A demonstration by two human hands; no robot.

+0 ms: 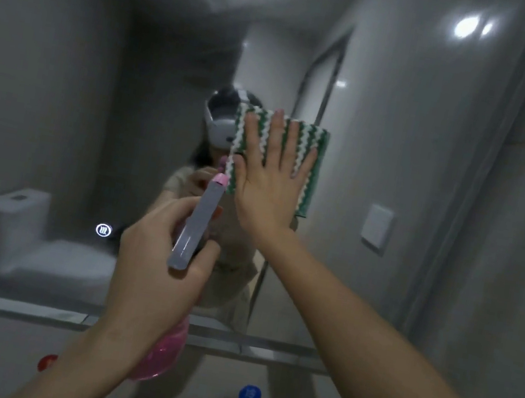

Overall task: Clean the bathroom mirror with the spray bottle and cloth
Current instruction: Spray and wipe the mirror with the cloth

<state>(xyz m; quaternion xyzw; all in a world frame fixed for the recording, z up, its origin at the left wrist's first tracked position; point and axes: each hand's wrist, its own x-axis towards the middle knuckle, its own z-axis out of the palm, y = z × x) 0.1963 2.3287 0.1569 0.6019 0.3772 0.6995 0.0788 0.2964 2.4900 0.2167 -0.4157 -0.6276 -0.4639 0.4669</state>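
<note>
The fingers of the right hand are straight and spread wide, pressing a green-and-white striped cloth flat against the mirror. The fingers of the left hand are curled round the neck of a spray bottle, held up just left of the cloth; its grey head with a pink nozzle tip points at the glass, and its pink body shows below the wrist.

The mirror fills most of the view and its lower edge meets a narrow ledge. In the glass appear grey walls, a white toilet at lower left, a glass partition with a dark frame, a ceiling light at upper right, and the person wearing a white headset. A white switch plate is seen right of the cloth.

A small round glowing icon sits on the mirror near the left hand; its mark is too small to read. Below the ledge lie a red dot and a blue dot, their markings blurred
</note>
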